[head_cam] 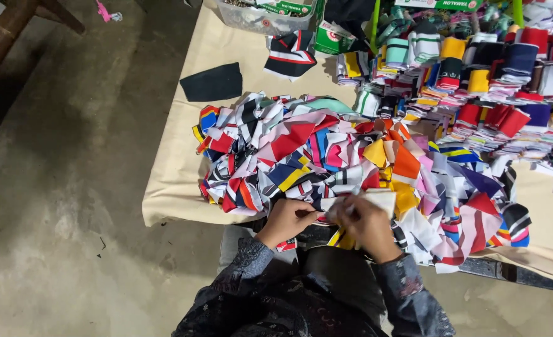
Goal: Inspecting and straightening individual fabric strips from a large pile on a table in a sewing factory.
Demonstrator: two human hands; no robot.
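Seen from the head camera, a person in dark patterned sleeves is sitting at a table [176, 187] draped in a beige cloth, and both hands are meeting at the near edge of a large heap of multicoloured fabric pieces [326, 156]. The left hand [287, 220] and right hand [367, 224] are each pinching one small white fabric piece [370, 201] between fingertips, just above the lap. Behind the heap, folded fabric stacks [488, 81] are filling the far right, with a black fabric piece [212, 82] and a clear plastic tub [261, 17] lying farther back.

Black cloth patch [212, 82], clear plastic tub [257, 19]
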